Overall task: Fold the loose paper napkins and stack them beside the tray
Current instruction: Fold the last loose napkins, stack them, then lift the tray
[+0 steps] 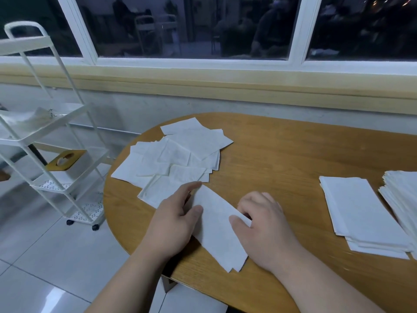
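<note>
left grip (173, 222), right grip (264, 227) on napkin (216, 229) edges

The rounded light-brown wooden bench (282, 154) carries four lots of paper. Toward its far left lies a loose spread of flat white paper napkins (180, 152) (sheets overlapping at odd angles). Near the front edge lies one folded white paper napkin (216, 227), set aslant. To the right sits a neat stack of folded white napkins (361, 211), and just beside it a thicker white paper stack (399, 193), cut off by the frame.
</note>
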The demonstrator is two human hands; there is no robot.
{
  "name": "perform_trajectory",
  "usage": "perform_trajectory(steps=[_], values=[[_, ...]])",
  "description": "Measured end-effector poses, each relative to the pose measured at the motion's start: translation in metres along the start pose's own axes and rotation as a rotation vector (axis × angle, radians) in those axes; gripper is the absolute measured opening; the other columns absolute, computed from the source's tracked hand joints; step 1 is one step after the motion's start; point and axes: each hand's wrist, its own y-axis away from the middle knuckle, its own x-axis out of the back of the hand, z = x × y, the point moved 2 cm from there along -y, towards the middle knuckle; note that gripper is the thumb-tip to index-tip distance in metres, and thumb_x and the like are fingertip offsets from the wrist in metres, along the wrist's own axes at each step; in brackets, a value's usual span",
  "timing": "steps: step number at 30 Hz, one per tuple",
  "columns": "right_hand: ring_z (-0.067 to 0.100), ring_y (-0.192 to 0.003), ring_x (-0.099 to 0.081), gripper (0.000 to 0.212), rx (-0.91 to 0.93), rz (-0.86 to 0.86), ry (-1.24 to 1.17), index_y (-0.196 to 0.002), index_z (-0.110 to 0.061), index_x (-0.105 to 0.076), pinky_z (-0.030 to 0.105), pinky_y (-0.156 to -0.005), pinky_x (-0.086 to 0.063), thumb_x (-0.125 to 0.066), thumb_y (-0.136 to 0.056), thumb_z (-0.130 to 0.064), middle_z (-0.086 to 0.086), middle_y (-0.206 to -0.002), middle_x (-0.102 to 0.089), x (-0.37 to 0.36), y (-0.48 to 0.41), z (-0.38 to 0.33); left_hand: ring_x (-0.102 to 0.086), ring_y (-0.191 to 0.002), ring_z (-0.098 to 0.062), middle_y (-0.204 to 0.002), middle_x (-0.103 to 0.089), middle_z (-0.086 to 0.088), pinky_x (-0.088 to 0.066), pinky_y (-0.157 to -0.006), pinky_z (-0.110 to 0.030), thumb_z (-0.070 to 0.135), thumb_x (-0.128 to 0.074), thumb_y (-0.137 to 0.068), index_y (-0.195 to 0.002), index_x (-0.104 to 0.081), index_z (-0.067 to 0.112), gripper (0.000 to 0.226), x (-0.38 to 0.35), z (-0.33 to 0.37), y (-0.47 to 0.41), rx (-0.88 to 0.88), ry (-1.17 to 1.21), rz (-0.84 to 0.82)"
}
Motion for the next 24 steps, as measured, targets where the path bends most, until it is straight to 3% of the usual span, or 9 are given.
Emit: perform_trajectory(steps=[6, 11, 16, 18, 21, 24], values=[[0.004, -0.117, -0.039, 0.033, 0.019, -0.056, 0.061, -0.060, -0.026, -0.043, 0.028, -0.097, -0.023, -0.046, -0.088, -0.044, -0.021, -0.109, -0.054, -0.003, -0.002, 0.001, -0.064, -0.085, -0.006, -0.091, -0.070, 0.007, -0.054, -0.078, -0.035, 0.025, -0.059, -0.095, -0.128, -0.051, 0.051, 0.043, -0.004, -0.001, -0.001, -0.029, -0.080, 0.035], [-0.006, -0.128, -0.032, 0.040, 0.039, -0.057, -0.054, -0.060, -0.014, -0.055, 0.030, -0.111, -0.018, -0.043, -0.085, -0.043, -0.019, -0.128, -0.058, -0.005, 0.000, 0.000, -0.057, -0.091, 0.016, -0.091, -0.068, 0.020, -0.041, -0.067, -0.003, 0.016, -0.057, -0.097, -0.119, -0.056, 0.047, 0.038, 0.000, 0.003, 0.001, -0.008, 0.022, 0.064], [-0.030, -0.123, -0.016, 0.038, 0.040, -0.107, -0.226, -0.055, -0.018, -0.049, 0.031, -0.118, -0.010, -0.043, -0.085, -0.041, -0.017, -0.139, -0.054, -0.004, 0.003, -0.010, -0.055, -0.092, 0.019, -0.093, -0.066, 0.027, -0.038, -0.065, 0.001, 0.016, -0.057, -0.099, -0.114, -0.058, 0.047, 0.035, 0.003, 0.005, 0.003, 0.019, 0.117, 0.083], [-0.021, -0.131, -0.018, 0.039, 0.040, -0.137, -0.200, -0.055, -0.018, -0.047, 0.034, -0.121, -0.004, -0.042, -0.086, -0.041, -0.016, -0.144, -0.051, -0.005, 0.004, -0.012, -0.055, -0.091, 0.019, -0.093, -0.064, 0.033, -0.039, -0.065, 0.001, 0.018, -0.057, -0.099, -0.113, -0.058, 0.048, 0.034, 0.004, 0.005, 0.003, 0.015, 0.117, 0.096], [-0.003, -0.144, -0.017, 0.043, 0.013, -0.132, -0.032, -0.059, -0.013, -0.050, 0.036, -0.122, 0.003, -0.046, -0.095, -0.037, -0.014, -0.151, -0.045, -0.008, 0.002, -0.009, -0.059, -0.089, 0.012, -0.090, -0.064, 0.024, -0.043, -0.069, -0.003, 0.021, -0.058, -0.098, -0.115, -0.059, 0.047, 0.030, 0.003, 0.007, 0.004, 0.029, 0.053, 0.113], [0.008, -0.150, -0.012, 0.044, -0.035, -0.113, 0.144, -0.059, -0.021, -0.041, 0.044, -0.122, 0.003, -0.040, -0.097, -0.044, -0.012, -0.155, -0.039, -0.006, 0.003, -0.013, -0.055, -0.089, 0.001, -0.086, -0.061, 0.020, -0.043, -0.100, -0.030, 0.028, -0.056, -0.097, -0.126, -0.057, 0.041, 0.032, -0.002, 0.004, -0.001, 0.019, -0.153, 0.125]])
